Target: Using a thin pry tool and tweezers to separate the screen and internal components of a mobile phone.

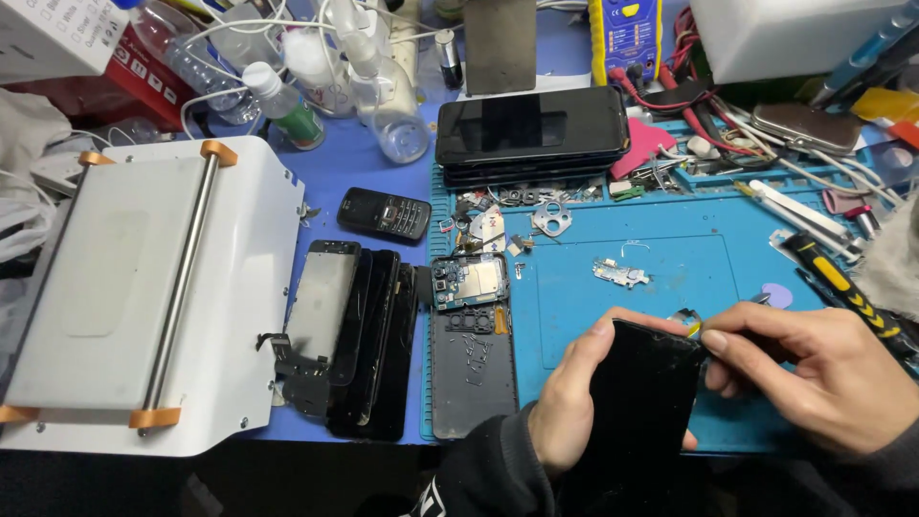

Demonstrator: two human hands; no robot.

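My left hand (572,397) grips a black smartphone (643,402) by its left edge, holding it upright over the near edge of the blue work mat (670,287). My right hand (823,373) pinches at the phone's top right corner, where a small yellowish tool tip (691,324) shows between fingers and phone. The phone's dark face is turned toward me.
A white screen-separator machine (144,297) sits at left. Several fanned phone screens (359,335) and an opened phone with a bare circuit board (469,330) lie centre. A stack of phones (531,129), a keypad phone (384,213), bottles (388,91), tweezers, screwdrivers and cables crowd the back and right.
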